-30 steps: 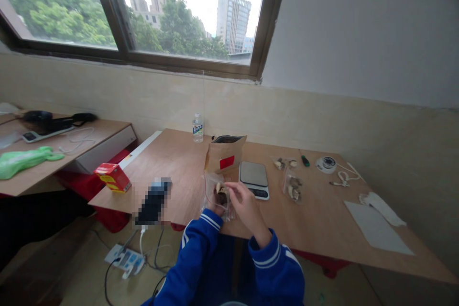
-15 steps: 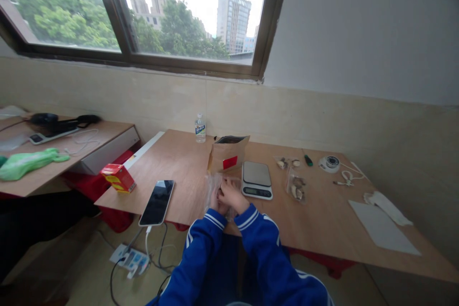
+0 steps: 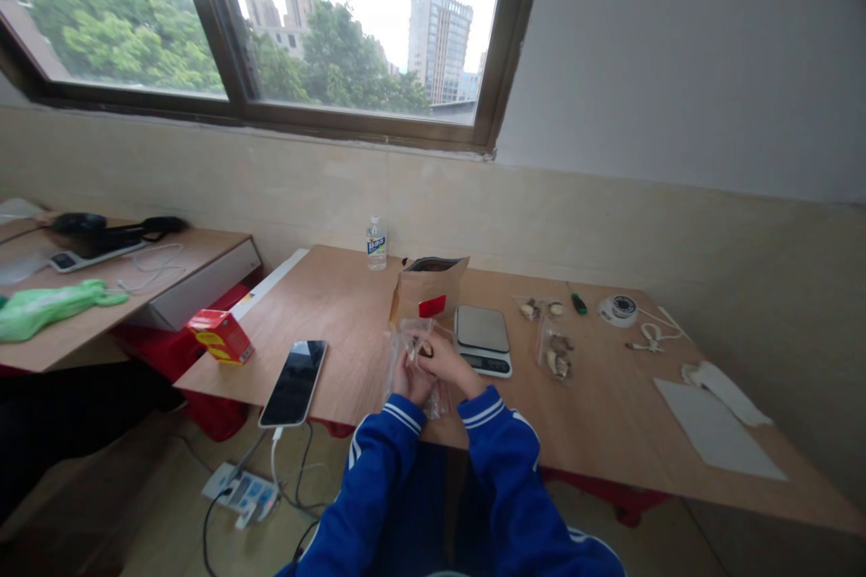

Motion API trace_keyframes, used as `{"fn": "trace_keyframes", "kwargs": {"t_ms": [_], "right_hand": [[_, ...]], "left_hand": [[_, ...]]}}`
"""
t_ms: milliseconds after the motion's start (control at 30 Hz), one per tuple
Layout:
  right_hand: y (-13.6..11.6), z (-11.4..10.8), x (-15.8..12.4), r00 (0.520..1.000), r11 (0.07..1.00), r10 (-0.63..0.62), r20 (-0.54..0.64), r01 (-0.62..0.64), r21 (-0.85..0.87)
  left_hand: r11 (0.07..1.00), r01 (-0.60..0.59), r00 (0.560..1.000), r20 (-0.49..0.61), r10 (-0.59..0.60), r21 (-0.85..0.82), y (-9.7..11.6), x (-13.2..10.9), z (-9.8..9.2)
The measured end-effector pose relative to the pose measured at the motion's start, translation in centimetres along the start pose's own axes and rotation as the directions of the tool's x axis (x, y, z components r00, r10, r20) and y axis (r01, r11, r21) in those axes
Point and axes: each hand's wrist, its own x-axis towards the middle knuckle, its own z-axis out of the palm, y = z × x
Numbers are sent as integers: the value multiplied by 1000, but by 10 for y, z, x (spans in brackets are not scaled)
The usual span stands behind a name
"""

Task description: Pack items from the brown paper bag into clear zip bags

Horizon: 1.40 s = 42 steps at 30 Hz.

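My left hand (image 3: pixel 411 384) grips a clear plastic bag (image 3: pixel 415 328), which stands up above the fingers at the table's front edge. Close against it, the fingers of my right hand (image 3: pixel 449 362) pinch a brown and pale piece that looks like dried mushroom (image 3: pixel 426 349), at the bag's mouth. More clear plastic lies under both hands. Just behind them stands an open brown paper pouch (image 3: pixel 412 293) with a red label. To the right sits a kitchen scale (image 3: pixel 483 330). Beyond it lie two small clear bags of similar pieces, one nearer (image 3: pixel 557 359) and one farther (image 3: pixel 534 308).
A phone (image 3: pixel 295 383) on a charging cable overhangs the front edge, near a red box (image 3: pixel 220 336). A bottle (image 3: pixel 376 243) stands at the back. Rightward lie a green-handled object (image 3: pixel 578 304), a white dome camera (image 3: pixel 618 311) and a white sheet (image 3: pixel 717 428). A person's dark-clothed leg (image 3: pixel 74 419) shows left.
My right hand has shifted slightly right and up, and the brown and pale piece now shows in its fingers. The bag's top has risen above my left hand.
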Motion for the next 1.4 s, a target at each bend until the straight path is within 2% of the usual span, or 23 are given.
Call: {"fn": "trace_keyframes", "kwargs": {"t_ms": [167,267,467,533,667,833,1067,1167,1400], "right_hand": [[-3,5,-3,1000,998,10,-20,-9,57],[0,16,-5,997,998,49,-60,-46,42],[0,29,-11,974,994,69,-214,-86,-71],[0,30,-12,964,996,64,-256,-80,-51],[7,30,-13,943,996,71,-324,-52,69],[14,29,-17,891,963,204,-405,-107,248],[4,20,-26,835,935,226,-503,-40,354],[5,18,-28,812,880,288,-507,-16,474],[11,17,-32,724,647,501,-474,52,761]], "left_hand": [[991,47,992,-119,-32,125,2,-7,6],[977,25,996,-89,-6,211,3,-10,10],[942,-116,993,6,121,316,-1,-9,16],[946,-116,993,18,117,302,-2,-8,14],[972,-69,997,-29,77,223,-1,-7,9],[990,45,996,-86,-33,137,1,-2,6],[995,73,997,-23,-72,61,0,1,5],[997,57,998,5,-58,60,0,1,3],[992,52,997,47,-58,116,0,-2,8]]}}
